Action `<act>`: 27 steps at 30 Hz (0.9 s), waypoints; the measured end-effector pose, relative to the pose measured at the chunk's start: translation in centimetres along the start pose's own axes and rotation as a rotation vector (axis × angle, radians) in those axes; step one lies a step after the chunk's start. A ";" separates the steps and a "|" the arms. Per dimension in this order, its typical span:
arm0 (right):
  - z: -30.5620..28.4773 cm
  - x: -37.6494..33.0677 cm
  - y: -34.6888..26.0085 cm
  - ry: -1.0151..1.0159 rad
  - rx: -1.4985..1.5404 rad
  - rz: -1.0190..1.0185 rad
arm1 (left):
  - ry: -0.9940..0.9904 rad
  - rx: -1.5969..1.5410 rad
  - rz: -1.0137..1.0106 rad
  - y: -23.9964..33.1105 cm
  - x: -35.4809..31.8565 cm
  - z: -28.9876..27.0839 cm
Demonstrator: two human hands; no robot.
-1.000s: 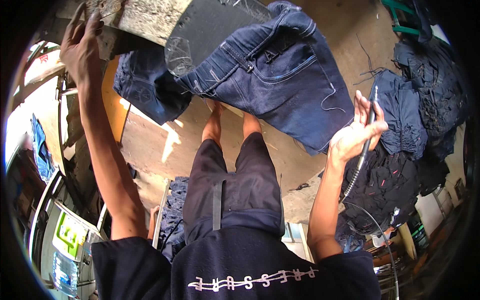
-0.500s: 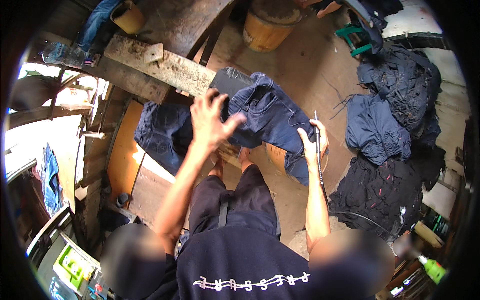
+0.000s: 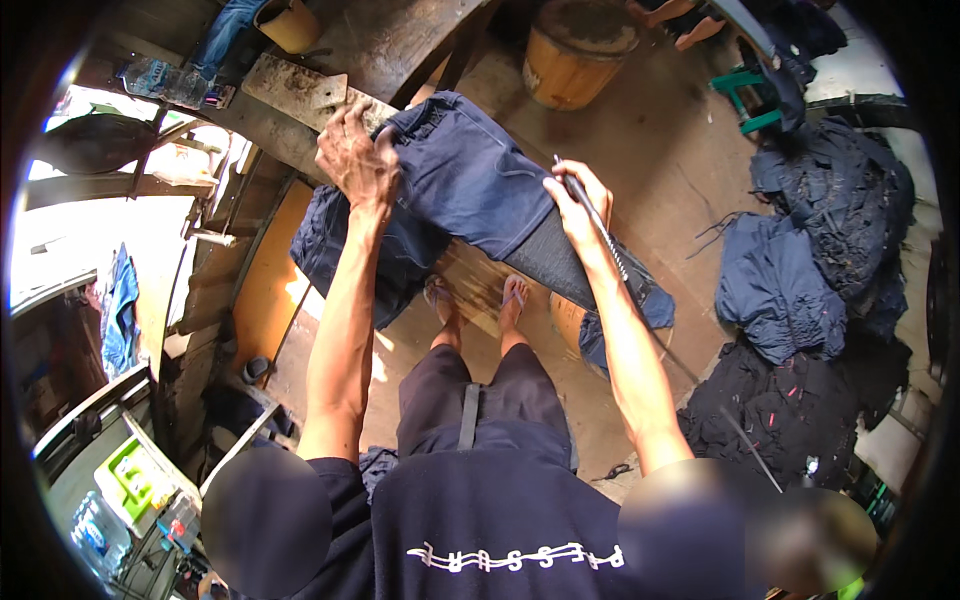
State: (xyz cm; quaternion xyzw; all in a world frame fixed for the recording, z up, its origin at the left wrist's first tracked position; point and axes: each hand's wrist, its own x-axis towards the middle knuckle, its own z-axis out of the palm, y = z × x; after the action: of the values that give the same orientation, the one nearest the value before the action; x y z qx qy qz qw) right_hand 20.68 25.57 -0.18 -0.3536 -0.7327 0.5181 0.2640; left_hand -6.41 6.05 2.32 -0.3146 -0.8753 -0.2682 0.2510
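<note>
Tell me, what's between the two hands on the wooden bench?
Dark blue jeans lie spread between the left hand and the right hand, which holds a thin dark tool. The head view shows it.

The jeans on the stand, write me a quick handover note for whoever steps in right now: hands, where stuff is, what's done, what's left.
Left hand: pressed flat on the waistband end of the dark blue jeans, pinning them down.
Right hand: gripping a thin black rod-like tool, its tip at the jeans' leg; a cord trails from it.
The jeans lie draped over a slanted dark board; one leg hangs off the left side.
Piles of dark garments lie on the floor to the right.
Done: jeans laid out and held.
Left: any marks from the tool are too small to tell; judge progress on the fabric directly.
</note>
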 end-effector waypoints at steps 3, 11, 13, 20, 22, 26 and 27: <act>-0.5 1.9 1.4 -0.126 0.031 0.117 | -0.319 -0.548 0.344 5.6 -2.0 0.7; -3.8 0.0 2.9 0.231 0.170 -0.025 | -1.000 -0.581 0.567 12.3 -3.6 6.9; -5.1 -1.7 2.6 0.199 0.077 -0.052 | -0.982 -0.645 0.616 12.0 -2.7 8.5; -4.3 -4.4 2.8 -0.176 0.009 -0.279 | -1.077 -0.757 0.501 14.0 -0.8 12.7; -3.3 -4.3 2.7 -0.270 -0.067 -0.494 | -1.083 -0.823 0.490 13.9 -0.7 13.0; -2.0 -4.4 2.0 -0.341 -0.072 -0.617 | -0.996 -0.835 0.449 13.4 -1.0 12.3; -2.0 -4.6 1.9 -0.358 -0.067 -0.627 | -0.958 -0.853 0.480 13.3 -1.1 12.1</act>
State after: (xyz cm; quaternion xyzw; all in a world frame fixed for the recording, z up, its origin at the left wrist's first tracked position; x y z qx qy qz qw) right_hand 25.45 23.51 -1.42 -0.0241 -0.8568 0.4413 0.2657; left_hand 0.16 21.96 -3.06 -0.6551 -0.6137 -0.3576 -0.2574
